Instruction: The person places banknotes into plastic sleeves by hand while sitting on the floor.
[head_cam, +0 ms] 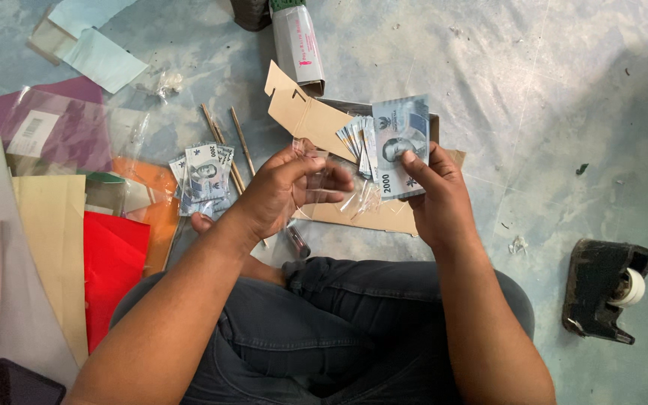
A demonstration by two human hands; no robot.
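Banknotes [395,146], grey-blue and fanned, sit at the centre of the frame in the right hand [436,199]; its fingers are closed around the stack's lower edge, thumb pressed flat on the top note, wrist bent upward. The left hand [283,191] is raised just left of it, palm turned inward, fingers curled and pinching a small clear plastic sleeve [316,180]. A second pile of notes [204,176] lies on the floor [564,112] to the left, beside thin wooden sticks [226,142]. A black tape dispenser [601,289] stands at lower right, coloured paper sheets [114,262] at left.
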